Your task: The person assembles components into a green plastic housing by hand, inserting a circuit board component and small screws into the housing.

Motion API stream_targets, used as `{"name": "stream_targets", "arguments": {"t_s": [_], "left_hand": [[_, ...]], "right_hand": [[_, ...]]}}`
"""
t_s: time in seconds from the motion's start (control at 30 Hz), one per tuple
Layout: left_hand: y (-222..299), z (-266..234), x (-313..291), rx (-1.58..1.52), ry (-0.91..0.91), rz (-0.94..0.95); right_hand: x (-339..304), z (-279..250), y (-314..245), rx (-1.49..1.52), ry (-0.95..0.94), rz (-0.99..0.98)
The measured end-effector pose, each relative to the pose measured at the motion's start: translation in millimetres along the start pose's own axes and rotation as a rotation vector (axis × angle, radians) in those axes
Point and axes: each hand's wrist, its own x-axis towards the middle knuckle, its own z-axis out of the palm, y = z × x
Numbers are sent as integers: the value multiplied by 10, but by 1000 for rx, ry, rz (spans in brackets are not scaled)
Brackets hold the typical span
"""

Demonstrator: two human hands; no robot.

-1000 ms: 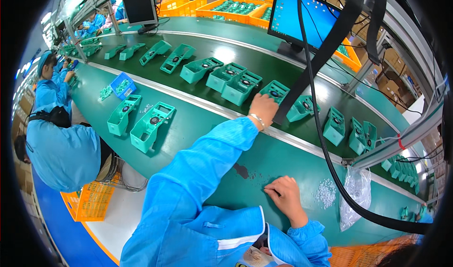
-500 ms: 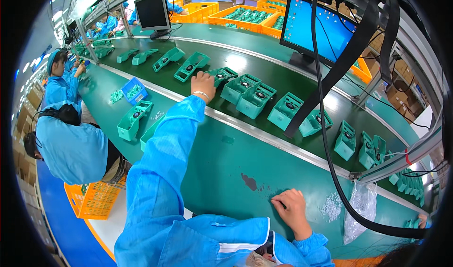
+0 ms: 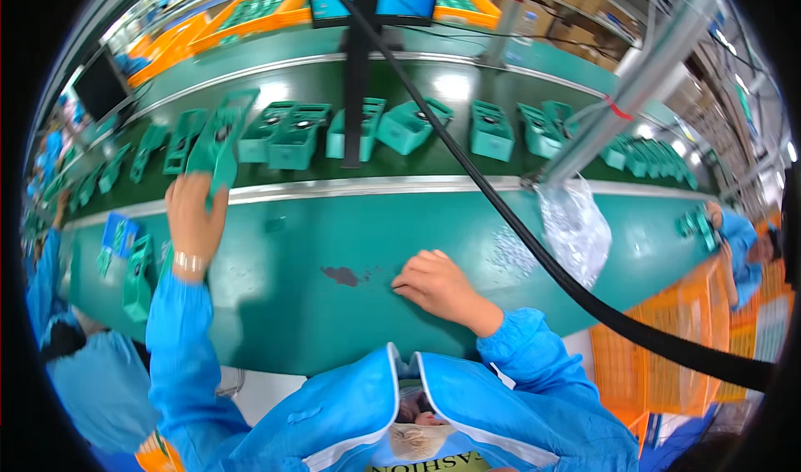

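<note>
My left hand (image 3: 196, 222) is closed on the near end of a green plastic housing (image 3: 221, 134), which has a dark round part in it. The housing is tilted, its near end over the metal rail (image 3: 350, 188) and its far end above the dark green belt. More green housings stand in a row on the belt, the closest being an open-topped one (image 3: 292, 143) to the right. My right hand (image 3: 438, 284) rests on the green table (image 3: 275, 305) with its fingers curled in, and nothing shows in them. A dark patch (image 3: 340, 275) lies to its left.
Small clear pieces (image 3: 511, 253) lie beside a clear plastic bag (image 3: 576, 230). A black cable (image 3: 492, 197) hangs across the view, near a metal post (image 3: 613, 97). At left are a blue bin (image 3: 121, 234) and another housing (image 3: 136, 288). Co-workers sit at both sides.
The view has swung to the right. My left hand has drawn a housing from the belt toward me, over the rail. My right hand stays curled on the table.
</note>
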Motion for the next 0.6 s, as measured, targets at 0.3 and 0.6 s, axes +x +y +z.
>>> {"name": "stream_targets", "arguments": {"t_s": [0.3,0.6], "left_hand": [[1649,-710,-983,-392,-392,177],[1858,-701,-1091,-435,-449,203]], "right_hand": [[-501,-935,525,-219,261,248],[-426,-1043,867,-403,177,406]]}}
